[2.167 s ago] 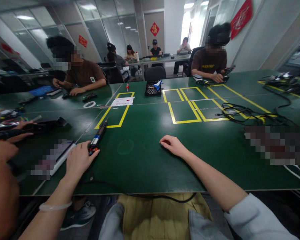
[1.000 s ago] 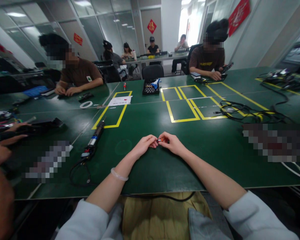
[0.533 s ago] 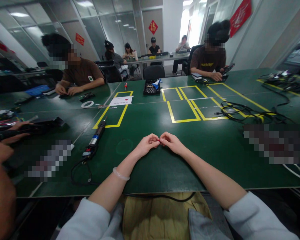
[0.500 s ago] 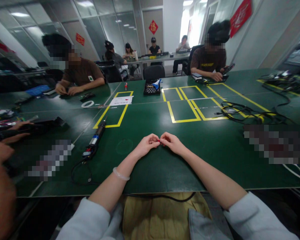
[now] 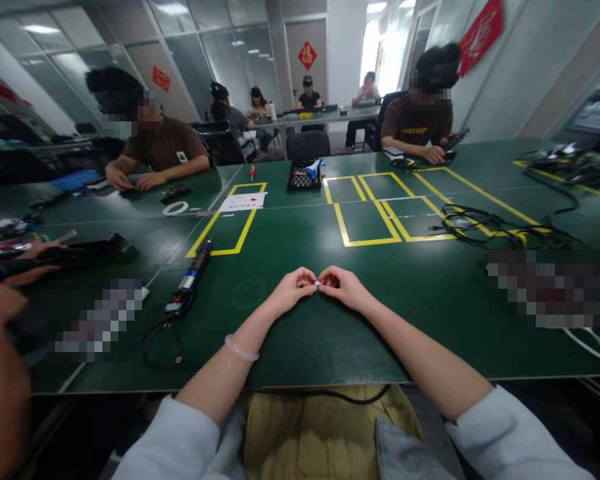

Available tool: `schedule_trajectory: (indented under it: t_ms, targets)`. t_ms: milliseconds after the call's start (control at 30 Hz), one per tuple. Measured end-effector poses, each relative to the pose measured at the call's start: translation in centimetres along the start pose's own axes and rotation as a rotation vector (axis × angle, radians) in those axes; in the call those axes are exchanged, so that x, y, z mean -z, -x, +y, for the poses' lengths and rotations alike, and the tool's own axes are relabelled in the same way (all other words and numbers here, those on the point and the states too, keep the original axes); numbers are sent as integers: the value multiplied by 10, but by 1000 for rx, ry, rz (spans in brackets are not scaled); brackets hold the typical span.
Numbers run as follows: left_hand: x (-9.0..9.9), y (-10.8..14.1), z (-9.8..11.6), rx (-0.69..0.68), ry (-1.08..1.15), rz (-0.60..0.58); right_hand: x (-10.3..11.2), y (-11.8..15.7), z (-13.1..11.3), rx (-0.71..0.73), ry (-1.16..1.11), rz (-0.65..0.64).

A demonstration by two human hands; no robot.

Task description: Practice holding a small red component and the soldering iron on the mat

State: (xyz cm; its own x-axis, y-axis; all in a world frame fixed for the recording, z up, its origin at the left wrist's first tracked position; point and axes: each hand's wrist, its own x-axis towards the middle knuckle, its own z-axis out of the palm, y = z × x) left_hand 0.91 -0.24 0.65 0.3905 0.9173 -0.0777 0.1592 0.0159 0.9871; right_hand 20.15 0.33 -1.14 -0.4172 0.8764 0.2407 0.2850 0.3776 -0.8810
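My left hand (image 5: pixel 296 287) and my right hand (image 5: pixel 341 287) meet above the near middle of the green table (image 5: pixel 320 347). Between their fingertips is a tiny part (image 5: pixel 318 283) with white or silvery and orange-red bits, too small to name. Both hands are closed in a pinch on it, thumbs against the fingers. Left of my hands lies an electric screwdriver (image 5: pixel 189 280) with a dark tip and a cable. Its tip points away from me, towards a yellow tape outline (image 5: pixel 227 252).
A black tray (image 5: pixel 300 181) with a blue-and-white item stands at the back. A paper sheet (image 5: pixel 243 202), a tape roll (image 5: pixel 175 209) and a red screwdriver (image 5: pixel 252 173) lie leftward. Black cables (image 5: pixel 473 220) are coiled at right. Co-workers sit across; another person's arm (image 5: pixel 3 373) is at left.
The tiny part between my fingertips shows differently: earlier only red was visible, now white and orange too. My fingers have shifted slightly around it.
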Motion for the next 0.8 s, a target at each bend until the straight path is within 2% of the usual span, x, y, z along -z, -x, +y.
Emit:
schedule_trajectory:
  t_ms: [200, 367, 467, 600, 700, 800]
  targets:
    - [7, 1, 3, -19, -99, 24, 3, 0, -2, -30, 12, 4]
    - [41, 25, 10, -10, -402, 95, 4, -1, -3, -54, 18, 0]
    - [76, 51, 10, -48, -682, 185, 3, 0, -2, -40, 20, -11]
    - [139, 91, 1, -49, -1073, 381, 2, 0, -1, -32, 28, -15]
    - [191, 120, -11, 110, -1271, 508, 2, 0, -1, -16, 29, -7]
    - [231, 145, -22, 232, -1328, 507, 2, 1, 0, -17, 25, -17]
